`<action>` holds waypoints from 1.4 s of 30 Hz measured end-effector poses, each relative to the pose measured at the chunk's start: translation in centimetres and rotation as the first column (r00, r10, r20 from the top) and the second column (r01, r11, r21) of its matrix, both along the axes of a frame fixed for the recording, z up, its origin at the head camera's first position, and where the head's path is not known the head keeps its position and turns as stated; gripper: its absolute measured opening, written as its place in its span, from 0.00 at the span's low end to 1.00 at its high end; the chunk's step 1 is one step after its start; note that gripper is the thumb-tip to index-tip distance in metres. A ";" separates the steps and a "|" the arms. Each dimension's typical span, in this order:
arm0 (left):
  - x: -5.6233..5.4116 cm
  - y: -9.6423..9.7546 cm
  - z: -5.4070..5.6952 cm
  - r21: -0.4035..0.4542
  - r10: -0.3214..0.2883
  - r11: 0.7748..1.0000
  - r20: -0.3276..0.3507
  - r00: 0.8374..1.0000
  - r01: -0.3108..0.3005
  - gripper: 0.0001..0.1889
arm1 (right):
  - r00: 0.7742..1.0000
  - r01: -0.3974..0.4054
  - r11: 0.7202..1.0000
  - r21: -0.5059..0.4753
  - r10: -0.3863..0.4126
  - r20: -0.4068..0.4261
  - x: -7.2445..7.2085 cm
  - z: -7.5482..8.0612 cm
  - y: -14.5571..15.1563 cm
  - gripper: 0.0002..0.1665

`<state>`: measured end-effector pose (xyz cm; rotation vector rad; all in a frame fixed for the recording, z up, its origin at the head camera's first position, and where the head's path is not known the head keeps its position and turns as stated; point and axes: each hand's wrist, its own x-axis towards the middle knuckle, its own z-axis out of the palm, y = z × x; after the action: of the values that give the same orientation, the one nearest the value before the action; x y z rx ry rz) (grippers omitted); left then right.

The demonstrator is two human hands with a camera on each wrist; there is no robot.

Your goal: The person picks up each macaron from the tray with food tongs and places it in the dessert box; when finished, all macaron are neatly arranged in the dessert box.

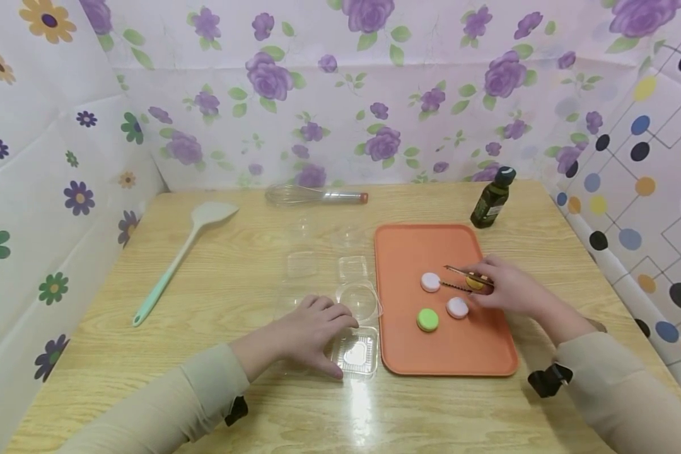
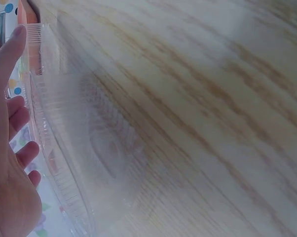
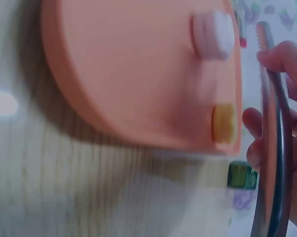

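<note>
My right hand (image 1: 511, 287) holds a pair of metal tongs (image 3: 271, 148) with serrated tips, spread apart above the orange tray (image 1: 397, 252). Nothing is visible between the tips. A yellow macaron (image 3: 225, 123) lies on the tray under the tongs, partly covered by them in the head view. Around it are two pale pink macarons, the left one (image 1: 430, 282) and the nearer one (image 1: 457, 308), and a green macaron (image 1: 428, 320). Over the clear plastic boxes (image 1: 356, 353) left of the tray, my left hand (image 1: 314, 334) has its fingers loosely bent and spread; whether they touch plastic is unclear.
Along the back of the wooden table lies a whisk (image 1: 318, 197). A spatula (image 1: 181, 258) with a mint handle is at the left. Behind the tray's right corner stands a dark bottle (image 1: 490, 200). A brown object (image 1: 596, 325) is partly hidden by my right arm.
</note>
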<state>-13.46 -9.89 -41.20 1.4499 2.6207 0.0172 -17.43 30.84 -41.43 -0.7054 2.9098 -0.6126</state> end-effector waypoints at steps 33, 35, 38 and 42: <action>-0.1 -0.1 -0.5 0.033 0.027 0.999 0.054 0.998 -0.029 0.45 | 0.952 -0.262 0.961 0.092 0.241 0.190 2.2 0.7 -2.7 0.26; 0.0 -0.1 -0.4 0.036 0.028 0.999 0.060 0.998 -0.030 0.45 | 0.951 -0.271 0.956 0.114 0.248 0.183 2.3 0.6 -2.9 0.26; 0.1 0.0 -0.3 0.037 0.032 0.999 0.066 0.997 -0.034 0.44 | 0.953 -0.274 0.952 0.138 0.249 0.171 2.4 0.7 -3.1 0.26; 0.2 0.0 -0.3 0.031 0.041 0.999 0.062 0.997 -0.043 0.45 | 0.956 -0.275 0.951 0.140 0.255 0.145 2.6 0.8 -3.3 0.25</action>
<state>-13.30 -9.85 -41.49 1.3813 2.6125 0.1078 -14.82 27.50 -40.68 -0.9760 2.6472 -0.3755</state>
